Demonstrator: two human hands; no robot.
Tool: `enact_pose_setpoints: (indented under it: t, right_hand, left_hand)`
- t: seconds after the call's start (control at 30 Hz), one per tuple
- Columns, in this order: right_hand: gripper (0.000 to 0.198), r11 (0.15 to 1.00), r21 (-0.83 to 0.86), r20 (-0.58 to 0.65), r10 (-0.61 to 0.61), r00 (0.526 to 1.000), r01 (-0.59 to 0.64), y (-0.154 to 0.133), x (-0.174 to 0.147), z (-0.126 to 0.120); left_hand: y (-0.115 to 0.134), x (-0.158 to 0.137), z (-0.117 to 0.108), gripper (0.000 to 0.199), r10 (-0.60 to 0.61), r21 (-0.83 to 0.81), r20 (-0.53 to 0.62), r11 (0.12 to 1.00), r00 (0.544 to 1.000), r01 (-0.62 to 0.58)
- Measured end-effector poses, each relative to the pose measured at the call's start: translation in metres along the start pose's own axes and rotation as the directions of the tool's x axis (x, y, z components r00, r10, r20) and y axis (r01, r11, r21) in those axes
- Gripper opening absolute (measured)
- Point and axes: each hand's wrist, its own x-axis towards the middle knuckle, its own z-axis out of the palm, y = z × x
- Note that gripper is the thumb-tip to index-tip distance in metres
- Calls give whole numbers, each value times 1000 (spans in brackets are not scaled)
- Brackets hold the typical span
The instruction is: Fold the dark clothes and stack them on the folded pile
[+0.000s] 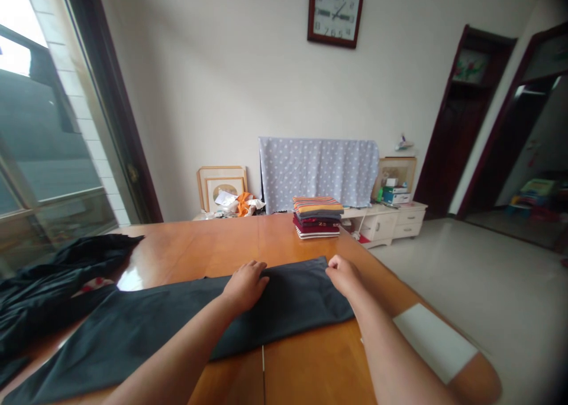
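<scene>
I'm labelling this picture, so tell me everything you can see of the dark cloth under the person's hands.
The dark cloth is plain charcoal grey and looks like smooth, soft fabric. It lies spread lengthwise across the wooden table, mostly flat with slight creases. The left hand rests on it; the right hand pinches its far right corner. Whether its left part joins the rumpled black heap is unclear.

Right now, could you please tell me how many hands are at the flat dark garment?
2: the left hand lies on the flat dark garment near its far edge; the right hand is curled at its far right corner.
</scene>
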Motion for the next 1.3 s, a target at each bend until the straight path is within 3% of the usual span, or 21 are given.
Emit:
enact_pose_setpoints:
  t: [0.1, 0.27, 0.37, 0.63, 0.7, 0.77, 0.93, 1.1, 1.23, 1.3]
  right_hand:
    - [3, 973, 208, -61, -90, 994, 101, 0, 2, 6]
    - [4, 768, 619, -82, -145, 986, 165, -2, 2, 4]
    - [6, 704, 699, -66, -112, 991, 126, -2, 1, 1]
    - [25, 662, 742, -55, -99, 994, 107, -7, 3, 3]
    - [29, 682, 720, -76, -101, 992, 124, -4, 6, 8]
    - [33, 755, 642, -100, -84, 991, 129, 2, 10, 13]
    - [51, 956, 285, -122, -31, 992, 65, 19, 15, 21]
    - [39, 985, 115, -209, -101, 973, 127, 9, 6, 7]
    - [30, 963, 17, -133, -266, 955, 270, -9, -5, -2]
    - [30, 969, -56, -88, -247, 965, 243, -12, -8, -3]
  left_hand:
    - [7, 18, 9, 49, 10, -29, 18, 1000, 1000, -9]
    - [10, 30, 18, 56, -6, -28, 68, 1000, 998, 8]
    - [5, 34, 17, 55, -21, -9, 73, 1000, 997, 22]
    - [-12, 44, 11, 28, -95, -28, 117, 995, 989, 99]
    - [-11, 45, 12, 25, -96, -35, 78, 994, 992, 99]
    - [-9, 44, 14, 25, -104, -48, 16, 993, 994, 104]
    - [-6, 40, 29, 31, -148, -49, -37, 988, 988, 146]
    - [-5, 37, 38, 30, -136, -47, -103, 990, 985, 132]
    - [-4, 36, 39, 28, -128, -30, -118, 992, 985, 125]
    - [-4, 35, 39, 28, -117, -15, -121, 993, 986, 116]
